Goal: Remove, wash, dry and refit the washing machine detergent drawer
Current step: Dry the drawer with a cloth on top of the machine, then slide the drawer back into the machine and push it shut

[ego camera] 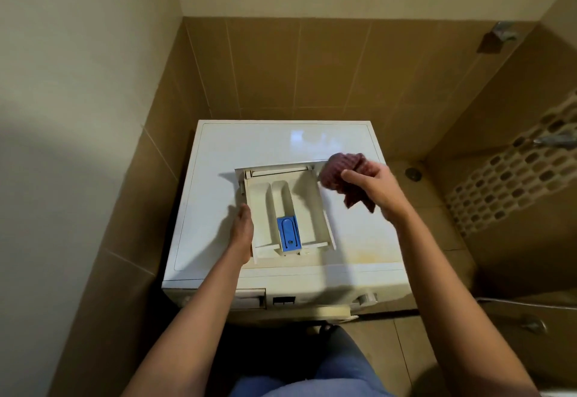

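— Which step is the person on?

— Drying, by the look of it. The drawer [309, 196] is out and lies open side up in the middle of the washing machine [237, 146], on its top surface, with the blue insert [288, 235] at the end nearer the machine's front.

— And the hands, from the machine's left?

— The left hand [242, 234] rests against the drawer's left wall, fingers [244, 211] pressed together and fairly straight, steadying it. Toward the machine's right, the right hand [371, 187] holds a bunched dark red cloth [340, 171], fingers curled round it, just above the drawer's far right corner.

— What does the next move ask for?

— Probably bringing the cloth down into the compartments and wiping along the walls and round the insert while the left hand braces the drawer against sliding. Refitting is not yet done; the slot appears to be at the machine's front left.
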The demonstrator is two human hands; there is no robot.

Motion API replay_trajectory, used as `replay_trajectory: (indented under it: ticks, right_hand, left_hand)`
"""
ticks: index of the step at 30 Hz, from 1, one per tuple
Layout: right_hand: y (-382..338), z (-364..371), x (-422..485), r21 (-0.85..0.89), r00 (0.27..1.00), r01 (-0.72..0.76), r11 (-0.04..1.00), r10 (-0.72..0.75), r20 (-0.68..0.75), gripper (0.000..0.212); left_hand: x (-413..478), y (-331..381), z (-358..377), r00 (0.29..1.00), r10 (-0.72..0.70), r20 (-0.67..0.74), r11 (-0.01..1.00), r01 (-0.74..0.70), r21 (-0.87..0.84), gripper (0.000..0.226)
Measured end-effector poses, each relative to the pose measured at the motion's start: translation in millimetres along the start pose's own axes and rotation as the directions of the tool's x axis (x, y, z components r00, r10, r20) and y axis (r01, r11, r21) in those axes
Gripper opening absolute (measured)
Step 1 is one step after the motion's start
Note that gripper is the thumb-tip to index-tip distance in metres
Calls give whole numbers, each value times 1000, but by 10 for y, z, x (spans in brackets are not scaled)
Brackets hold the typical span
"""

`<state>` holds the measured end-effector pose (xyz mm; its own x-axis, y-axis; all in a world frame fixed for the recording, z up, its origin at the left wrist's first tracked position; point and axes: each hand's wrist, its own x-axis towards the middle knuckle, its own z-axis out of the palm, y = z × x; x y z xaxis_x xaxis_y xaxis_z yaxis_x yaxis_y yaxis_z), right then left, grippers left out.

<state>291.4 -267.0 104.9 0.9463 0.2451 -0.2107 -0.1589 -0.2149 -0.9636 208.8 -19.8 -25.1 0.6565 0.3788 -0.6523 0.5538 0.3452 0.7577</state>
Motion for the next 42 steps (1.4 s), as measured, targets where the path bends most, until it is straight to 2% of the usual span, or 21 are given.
replay_trajectory:
  ticks: [2, 4, 5, 7, 9, 13, 16, 17, 19, 21, 23, 25, 27, 30, 33, 34, 36, 39, 42]
  right_hand:
    - [82, -125, 56, -356, 979, -29, 934, -46, -200, 14]
    - [240, -146, 102, -675, 964, -136, 725, -61, -260, 10]
    - [344, -119, 121, -752, 970, -179, 635, -13, -243, 10]
    - [628, -14, 163, -810, 972, -235, 537, 141, -189, 16]
    - [909, 133, 143, -834, 952, -261, 485, 274, -138, 35]
    - [1285, 414, -12, -929, 922, -171, 329, 387, -33, 88]
    - [1327, 448, -59, -967, 890, -105, 232, 456, 13, 101]
    - [1287, 412, -46, -961, 872, -112, 252, 489, 26, 101]
    - [1124, 314, 19, -901, 871, -191, 391, 490, 28, 92]
    - [928, 214, 98, -753, 955, -238, 613, 287, -68, 70]
    - [718, 147, 166, -634, 978, -152, 758, 22, -208, 59]
    - [514, 104, 237, -634, 966, -25, 773, -145, -214, 62]
    - [327, 80, 322, -679, 956, 120, 724, -268, -117, 69]
    - [21, 143, 426, -718, 943, 261, 645, -331, 45, 73]
    - [-230, 297, 494, -774, 952, 302, 556, -227, 208, 74]
    - [-295, 348, 500, -780, 955, 297, 551, -156, 254, 75]
    - [-392, 409, 498, -752, 940, 248, 611, 35, 339, 80]
    - [-406, 349, 476, -694, 829, 91, 714, 332, 450, 89]
    - [-261, 229, 345, -621, 716, -64, 781, 470, 517, 103]
  left_hand:
    - [8, -2, -23, 1000, -12, 16, 1000, 12, 11, 61]
    - [8, -11, -38, 1000, -13, 23, 1000, 12, 25, 62]
    - [9, -22, -35, 1000, -2, 22, 999, 1, 42, 62]
    - [-7, -41, -22, 999, 51, 13, 993, -52, 105, 62]
    - [-21, -67, 0, 995, 95, 2, 985, -94, 144, 59]
    - [-38, -111, 8, 995, 103, -5, 983, -101, 152, 42]
    - [-28, -114, 11, 993, 116, -14, 982, -113, 155, 28]
    - [-30, -105, 22, 992, 127, -18, 981, -122, 153, 23]
    - [-39, -76, 32, 989, 146, -24, 978, -141, 154, 26]
    - [-52, -47, 17, 988, 153, -21, 978, -149, 146, 31]
    - [-68, -6, -22, 988, 155, -1, 978, -154, 138, 32]
    - [-99, 51, -85, 987, 157, 27, 977, -160, 142, 32]
    - [-134, 130, -161, 984, 164, 75, 968, -175, 177, 33]
    - [-187, 296, -314, 967, 172, 190, 937, -220, 272, 40]
    - [-265, 502, -426, 935, 156, 320, 895, -270, 355, 39]
    - [-296, 561, -454, 924, 140, 357, 876, -283, 390, 39]
    - [-355, 651, -510, 898, 111, 425, 836, -315, 448, 36]
    - [-435, 742, -588, 870, 78, 488, 771, -362, 524, 35]
    - [-556, 806, -665, 848, 36, 528, 721, -388, 574, 29]
